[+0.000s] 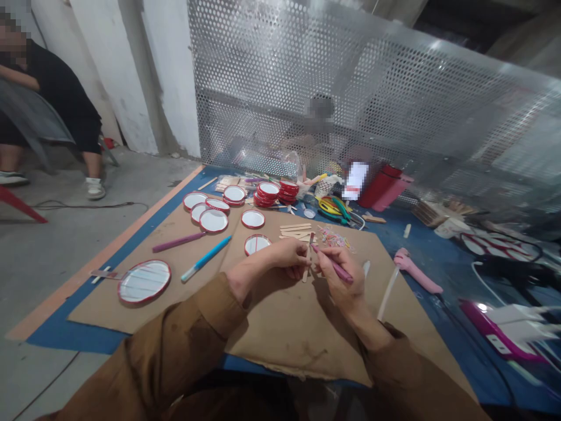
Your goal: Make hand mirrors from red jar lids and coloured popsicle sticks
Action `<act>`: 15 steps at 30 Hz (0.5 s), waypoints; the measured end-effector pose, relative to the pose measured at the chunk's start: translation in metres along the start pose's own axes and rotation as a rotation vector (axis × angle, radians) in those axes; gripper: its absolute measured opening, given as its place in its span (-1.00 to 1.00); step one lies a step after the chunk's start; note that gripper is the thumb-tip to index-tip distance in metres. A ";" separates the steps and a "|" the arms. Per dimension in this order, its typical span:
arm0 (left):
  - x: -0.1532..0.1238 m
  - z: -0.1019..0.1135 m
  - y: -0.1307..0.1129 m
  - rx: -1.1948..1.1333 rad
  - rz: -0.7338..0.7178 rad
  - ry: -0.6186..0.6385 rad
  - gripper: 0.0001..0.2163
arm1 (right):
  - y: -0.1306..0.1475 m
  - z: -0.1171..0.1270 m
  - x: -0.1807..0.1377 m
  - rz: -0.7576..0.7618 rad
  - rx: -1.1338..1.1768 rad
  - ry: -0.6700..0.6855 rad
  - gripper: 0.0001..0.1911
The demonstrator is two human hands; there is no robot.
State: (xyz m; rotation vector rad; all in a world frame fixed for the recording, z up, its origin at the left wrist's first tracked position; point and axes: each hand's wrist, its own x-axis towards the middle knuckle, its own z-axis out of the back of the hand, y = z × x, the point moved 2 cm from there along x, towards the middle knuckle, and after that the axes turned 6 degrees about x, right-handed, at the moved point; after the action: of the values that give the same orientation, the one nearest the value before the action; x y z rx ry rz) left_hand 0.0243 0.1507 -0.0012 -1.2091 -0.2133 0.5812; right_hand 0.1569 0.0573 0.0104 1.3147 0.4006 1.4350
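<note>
My left hand (284,257) is closed in a pinch on a thin wooden craft stick (308,257) held upright above the brown cardboard sheet (289,327). My right hand (339,275) grips a purple-pink craft knife (335,266), its tip touching the stick near the top. Both wrists come out of brown sleeves. More loose wooden sticks (295,231) lie just beyond my hands, beside a small heap of coloured rubber bands (335,238).
Several red-rimmed round lids (213,220) and a larger one (144,282) lie on the left cardboard, with a purple tool (177,241) and a blue one (205,258). A pink glue gun (414,270), power strip (495,333) and perforated metal screen (350,99) stand right and behind. A seated person (48,99) is far left.
</note>
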 end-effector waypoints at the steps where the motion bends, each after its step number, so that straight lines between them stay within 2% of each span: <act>1: 0.000 0.000 -0.001 -0.004 0.001 0.002 -0.88 | 0.000 0.000 0.000 0.004 -0.013 -0.003 -0.77; 8: -0.003 0.000 -0.004 -0.003 -0.003 -0.017 -0.85 | -0.001 0.002 0.000 -0.035 0.013 -0.068 -0.74; 12: -0.002 0.000 -0.003 -0.015 -0.017 -0.009 -0.86 | -0.003 0.000 0.000 -0.014 -0.004 -0.017 -0.75; 15: -0.001 0.000 -0.002 -0.005 -0.007 -0.015 -0.87 | -0.002 0.001 0.000 -0.019 -0.031 -0.032 -0.75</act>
State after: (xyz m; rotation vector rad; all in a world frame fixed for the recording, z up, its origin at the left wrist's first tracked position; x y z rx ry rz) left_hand 0.0245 0.1501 0.0010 -1.2086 -0.2310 0.5844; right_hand 0.1587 0.0577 0.0090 1.3044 0.3669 1.3975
